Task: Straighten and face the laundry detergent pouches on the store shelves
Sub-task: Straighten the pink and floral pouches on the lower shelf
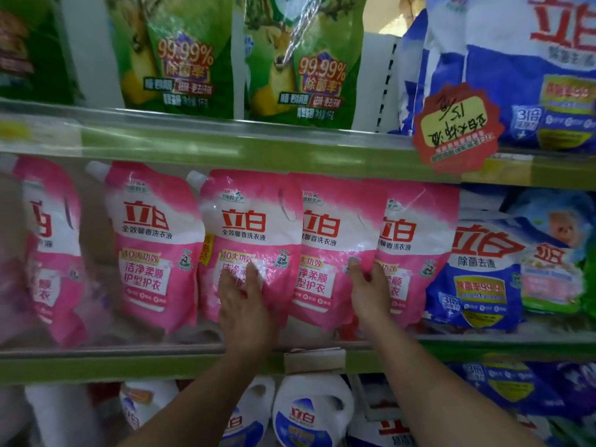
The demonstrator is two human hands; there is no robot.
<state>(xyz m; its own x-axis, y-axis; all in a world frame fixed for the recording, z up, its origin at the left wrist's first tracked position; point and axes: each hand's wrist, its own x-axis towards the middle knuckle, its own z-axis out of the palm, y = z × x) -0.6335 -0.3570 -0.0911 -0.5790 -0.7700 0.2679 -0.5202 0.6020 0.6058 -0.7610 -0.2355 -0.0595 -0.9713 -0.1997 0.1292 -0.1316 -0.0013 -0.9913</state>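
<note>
Fingers [254, 272] of left hand [242, 301] flat on pink pouch [251, 221], palm unseen.

Pink pouches [254, 240]: glossy plastic film, crinkled, catching glare. Green pouches [180, 59]: shiny plastic film. Shelf edge strip [225, 140]: clear smooth plastic over green. White jugs [309, 411]: smooth moulded plastic. Red price tag [458, 127]: paper.

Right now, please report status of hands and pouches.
Left hand flat on middle pink pouch. Right hand gripping next pouch's edge. Nothing blocking.
</note>
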